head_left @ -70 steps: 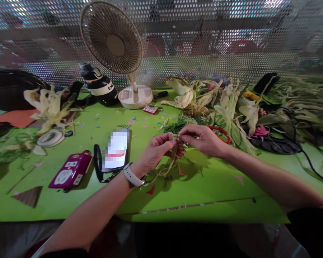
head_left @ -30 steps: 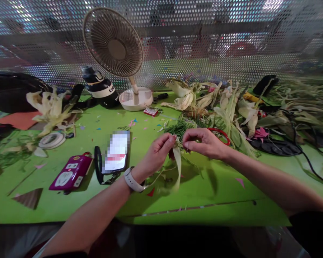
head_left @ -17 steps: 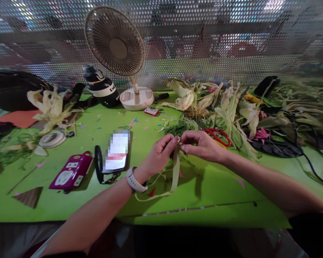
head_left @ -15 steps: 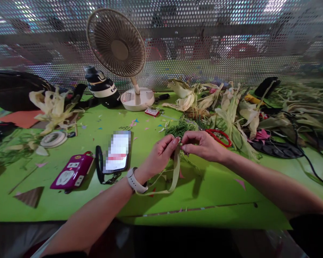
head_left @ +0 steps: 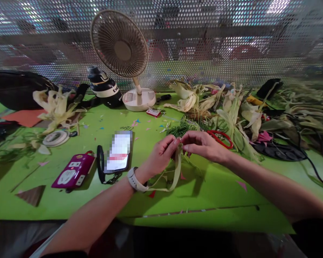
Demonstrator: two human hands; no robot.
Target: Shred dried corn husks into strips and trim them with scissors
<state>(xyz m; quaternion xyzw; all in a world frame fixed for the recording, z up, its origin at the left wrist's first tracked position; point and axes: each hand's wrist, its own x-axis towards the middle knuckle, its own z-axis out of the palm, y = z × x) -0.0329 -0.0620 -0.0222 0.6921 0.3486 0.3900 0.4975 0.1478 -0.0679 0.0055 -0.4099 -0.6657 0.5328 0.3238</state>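
My left hand (head_left: 163,154), with a pale watch on its wrist, is closed in a pinch on a long pale-green strip of husk (head_left: 177,172). The strip hangs from the fingers and curves back toward the watch. Touching its top end, my right hand (head_left: 200,145) has thumb and forefinger pinched close beside the left thumb. The exact grip between the fingertips is hidden. Just behind the hands lies a bundle of thin green strands (head_left: 181,126). Scissors with red handles (head_left: 222,139) rest beyond my right wrist.
Dried corn husks (head_left: 187,98) lie at the back, more at right near a black palette (head_left: 280,150) and cable. A fan (head_left: 140,100), black bottle (head_left: 107,93), phone (head_left: 120,150), purple case (head_left: 74,171) and tape roll (head_left: 55,138) stand or lie leftward on the green table (head_left: 218,193).
The view has shifted slightly. Both hands stay together at the strip's top, with the right fingers moving a little at it. The strip's hanging loop has shifted slightly.
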